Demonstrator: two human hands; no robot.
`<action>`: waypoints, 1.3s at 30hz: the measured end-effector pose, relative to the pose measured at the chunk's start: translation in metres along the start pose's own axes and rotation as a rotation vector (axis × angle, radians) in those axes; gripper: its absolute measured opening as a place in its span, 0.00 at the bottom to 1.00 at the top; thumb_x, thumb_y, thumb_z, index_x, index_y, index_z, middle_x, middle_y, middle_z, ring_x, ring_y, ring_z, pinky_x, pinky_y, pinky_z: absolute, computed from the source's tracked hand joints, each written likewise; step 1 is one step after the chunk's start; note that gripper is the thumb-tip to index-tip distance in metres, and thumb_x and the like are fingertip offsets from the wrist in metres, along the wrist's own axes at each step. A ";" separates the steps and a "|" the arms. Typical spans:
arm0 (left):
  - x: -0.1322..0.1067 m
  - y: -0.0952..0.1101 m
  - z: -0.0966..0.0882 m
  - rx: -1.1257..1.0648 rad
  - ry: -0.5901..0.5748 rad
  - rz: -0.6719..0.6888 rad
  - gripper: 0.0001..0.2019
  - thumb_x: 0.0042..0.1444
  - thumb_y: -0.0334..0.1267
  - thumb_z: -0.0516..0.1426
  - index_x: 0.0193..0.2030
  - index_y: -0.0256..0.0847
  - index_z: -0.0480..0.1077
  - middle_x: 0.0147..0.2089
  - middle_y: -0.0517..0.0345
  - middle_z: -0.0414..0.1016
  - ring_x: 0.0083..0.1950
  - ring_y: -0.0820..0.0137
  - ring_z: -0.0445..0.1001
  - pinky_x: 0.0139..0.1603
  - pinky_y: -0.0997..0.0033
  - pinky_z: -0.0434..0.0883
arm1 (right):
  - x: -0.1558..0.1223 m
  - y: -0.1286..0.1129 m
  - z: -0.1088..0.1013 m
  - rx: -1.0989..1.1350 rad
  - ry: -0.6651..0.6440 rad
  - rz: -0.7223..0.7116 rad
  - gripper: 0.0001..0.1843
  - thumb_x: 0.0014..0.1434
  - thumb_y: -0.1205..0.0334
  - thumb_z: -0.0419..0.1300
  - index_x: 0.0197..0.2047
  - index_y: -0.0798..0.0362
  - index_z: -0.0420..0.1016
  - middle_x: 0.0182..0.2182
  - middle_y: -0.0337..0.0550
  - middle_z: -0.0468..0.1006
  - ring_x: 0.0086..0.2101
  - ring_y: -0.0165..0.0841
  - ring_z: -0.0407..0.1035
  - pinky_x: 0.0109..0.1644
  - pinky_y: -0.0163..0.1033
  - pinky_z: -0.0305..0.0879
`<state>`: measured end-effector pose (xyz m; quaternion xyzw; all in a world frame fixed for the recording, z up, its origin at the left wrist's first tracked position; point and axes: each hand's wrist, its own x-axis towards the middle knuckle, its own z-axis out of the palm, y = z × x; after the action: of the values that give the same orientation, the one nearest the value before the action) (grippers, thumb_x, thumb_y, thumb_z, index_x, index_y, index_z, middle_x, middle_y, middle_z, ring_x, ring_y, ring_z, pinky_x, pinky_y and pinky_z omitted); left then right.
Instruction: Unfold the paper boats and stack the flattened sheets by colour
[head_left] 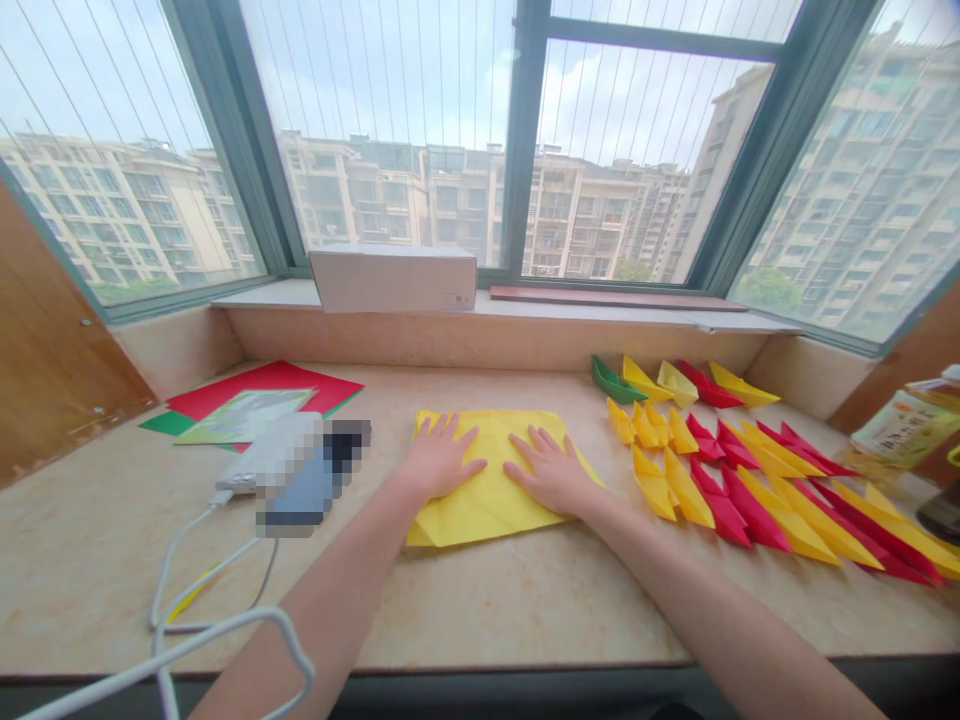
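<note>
A sheet of yellow paper [487,510] lies on the stone-like counter in front of me, with faint crease lines and a slightly raised lower edge. My left hand [442,460] rests flat on its left part, fingers spread. On its right part my right hand [551,470] lies palm down, fingers apart as well. Neither hand grips anything. To the right of the sheet stand rows of folded paper pieces, among them a green paper boat [619,380] and yellow double-boat shapes [671,485].
Red paper sheets [259,385], a power bank [274,450] and a blurred-out device [307,485] lie at left. A white cable [202,645] loops at front left. A white box [394,280] sits on the window ledge. A bottle [911,420] is at far right.
</note>
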<state>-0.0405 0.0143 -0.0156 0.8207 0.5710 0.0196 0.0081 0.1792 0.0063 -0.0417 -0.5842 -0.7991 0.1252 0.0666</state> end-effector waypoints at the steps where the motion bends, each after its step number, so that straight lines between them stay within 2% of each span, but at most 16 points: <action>1: -0.004 0.002 -0.006 0.013 -0.012 0.016 0.33 0.62 0.57 0.49 0.69 0.41 0.59 0.73 0.38 0.51 0.74 0.48 0.48 0.70 0.45 0.43 | 0.001 0.000 0.000 0.001 0.005 0.004 0.38 0.66 0.34 0.38 0.72 0.43 0.48 0.72 0.53 0.44 0.70 0.45 0.36 0.69 0.60 0.24; 6: -0.017 0.007 -0.023 0.007 -0.121 0.031 0.32 0.62 0.56 0.49 0.68 0.41 0.60 0.70 0.36 0.58 0.70 0.47 0.57 0.68 0.45 0.49 | 0.008 -0.001 0.008 0.003 0.090 0.030 0.37 0.67 0.37 0.39 0.71 0.46 0.52 0.71 0.56 0.48 0.70 0.47 0.38 0.67 0.63 0.23; 10: -0.012 0.005 -0.015 -0.031 -0.124 -0.053 0.34 0.62 0.60 0.46 0.69 0.42 0.60 0.70 0.34 0.57 0.70 0.43 0.55 0.67 0.40 0.48 | 0.016 -0.005 0.013 0.063 0.153 0.048 0.35 0.67 0.39 0.42 0.70 0.49 0.55 0.71 0.57 0.48 0.70 0.48 0.36 0.67 0.65 0.24; 13: -0.005 0.002 -0.003 -0.068 -0.075 -0.102 0.34 0.62 0.60 0.45 0.69 0.43 0.58 0.70 0.34 0.58 0.70 0.42 0.55 0.66 0.36 0.48 | 0.020 -0.002 0.010 0.179 0.217 0.009 0.31 0.69 0.46 0.44 0.69 0.52 0.58 0.70 0.56 0.52 0.69 0.44 0.42 0.70 0.57 0.36; 16: -0.001 0.000 0.005 -0.084 -0.053 -0.158 0.34 0.63 0.61 0.43 0.70 0.47 0.56 0.70 0.33 0.57 0.71 0.40 0.52 0.63 0.29 0.48 | 0.018 0.011 0.000 0.197 0.376 -0.009 0.27 0.67 0.53 0.49 0.65 0.56 0.65 0.67 0.57 0.57 0.67 0.42 0.51 0.68 0.47 0.47; 18: 0.001 0.000 0.008 -0.075 -0.052 -0.183 0.33 0.62 0.61 0.44 0.70 0.51 0.55 0.70 0.34 0.56 0.71 0.37 0.49 0.61 0.23 0.44 | 0.014 0.023 -0.008 0.132 0.453 0.035 0.24 0.64 0.57 0.54 0.61 0.57 0.70 0.65 0.59 0.62 0.65 0.45 0.55 0.68 0.48 0.49; 20: 0.002 0.000 0.010 -0.039 -0.027 -0.153 0.31 0.63 0.59 0.45 0.70 0.54 0.56 0.71 0.36 0.56 0.72 0.35 0.47 0.61 0.22 0.39 | 0.009 0.036 -0.014 0.102 0.463 0.100 0.24 0.62 0.59 0.56 0.59 0.59 0.71 0.60 0.60 0.68 0.61 0.46 0.60 0.66 0.49 0.53; 22: 0.004 0.001 0.011 -0.022 0.023 -0.046 0.27 0.65 0.53 0.46 0.70 0.56 0.56 0.73 0.41 0.53 0.73 0.38 0.44 0.64 0.26 0.37 | 0.005 0.046 -0.020 0.130 0.441 0.146 0.24 0.61 0.58 0.57 0.58 0.59 0.72 0.55 0.58 0.73 0.57 0.45 0.66 0.63 0.47 0.58; 24: 0.006 0.003 0.014 -0.053 0.045 0.129 0.25 0.66 0.42 0.45 0.70 0.56 0.56 0.75 0.47 0.49 0.75 0.46 0.43 0.68 0.36 0.39 | 0.001 0.053 -0.024 0.174 0.414 0.150 0.23 0.61 0.57 0.58 0.58 0.57 0.73 0.52 0.55 0.75 0.54 0.42 0.69 0.60 0.45 0.60; 27: 0.010 0.005 0.018 -0.138 -0.003 0.318 0.29 0.64 0.29 0.44 0.70 0.54 0.55 0.75 0.53 0.47 0.74 0.58 0.48 0.71 0.52 0.46 | -0.003 0.057 -0.028 0.253 0.359 0.156 0.23 0.59 0.56 0.60 0.57 0.54 0.74 0.51 0.51 0.77 0.49 0.41 0.72 0.57 0.44 0.64; 30: 0.013 0.005 0.023 -0.189 -0.043 0.318 0.29 0.63 0.27 0.44 0.69 0.52 0.59 0.75 0.54 0.50 0.72 0.60 0.54 0.70 0.57 0.52 | -0.004 0.058 -0.030 0.373 0.304 0.195 0.26 0.59 0.55 0.60 0.58 0.56 0.72 0.53 0.52 0.76 0.45 0.39 0.74 0.53 0.43 0.67; 34: 0.018 0.000 0.027 -0.214 -0.085 0.311 0.27 0.65 0.30 0.42 0.68 0.53 0.60 0.74 0.54 0.50 0.73 0.60 0.51 0.70 0.55 0.50 | -0.004 0.055 -0.030 0.526 0.300 0.221 0.25 0.55 0.58 0.64 0.56 0.54 0.74 0.53 0.50 0.77 0.48 0.40 0.74 0.53 0.44 0.68; 39: 0.018 -0.003 0.027 -0.247 -0.096 0.322 0.25 0.68 0.35 0.40 0.69 0.50 0.58 0.75 0.53 0.49 0.74 0.63 0.48 0.72 0.56 0.48 | -0.005 0.052 -0.037 0.948 0.247 0.288 0.31 0.55 0.62 0.64 0.62 0.52 0.66 0.50 0.51 0.78 0.45 0.38 0.76 0.44 0.39 0.74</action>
<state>-0.0362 0.0321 -0.0426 0.8941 0.4246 0.0512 0.1327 0.2375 0.0208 -0.0207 -0.6045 -0.5520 0.4119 0.4004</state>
